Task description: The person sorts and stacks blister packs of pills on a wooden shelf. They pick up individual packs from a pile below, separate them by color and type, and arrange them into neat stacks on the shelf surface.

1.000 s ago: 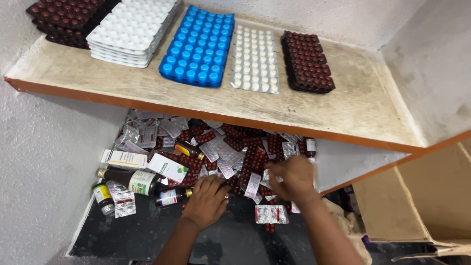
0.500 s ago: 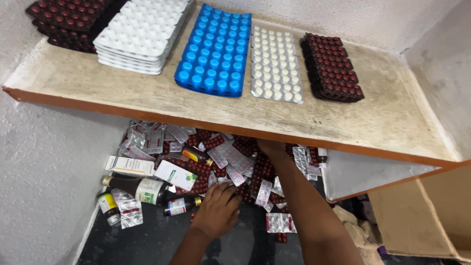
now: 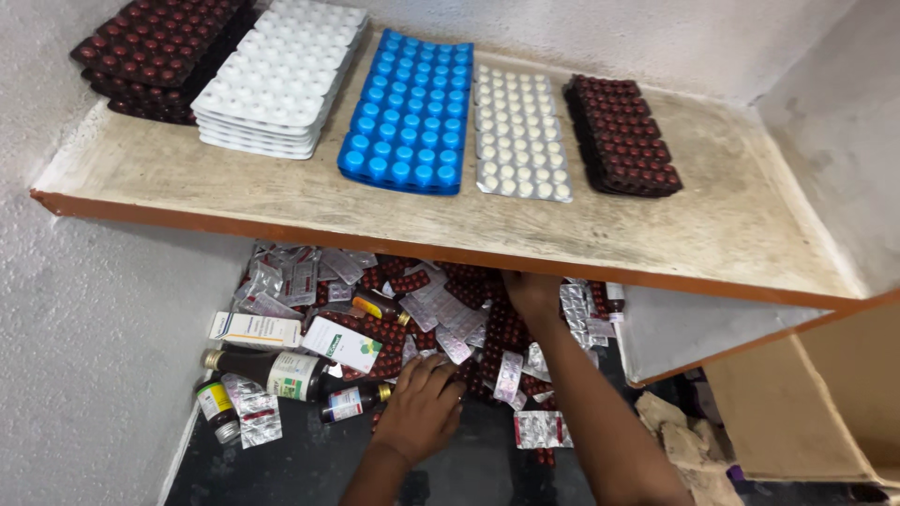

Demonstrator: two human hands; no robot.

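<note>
Head view: both hands' grip spread on blister strips

The left hand lies palm down with fingers loosely spread, its forearm rising from the bottom edge. The right arm stretches farther forward, and the right hand points away, fingers partly hidden, grip unclear.

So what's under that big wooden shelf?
Under the wooden shelf lies a pile of pill strips, some medicine bottles and boxes. The right hand reaches in; the shelf hides its fingers.
</note>
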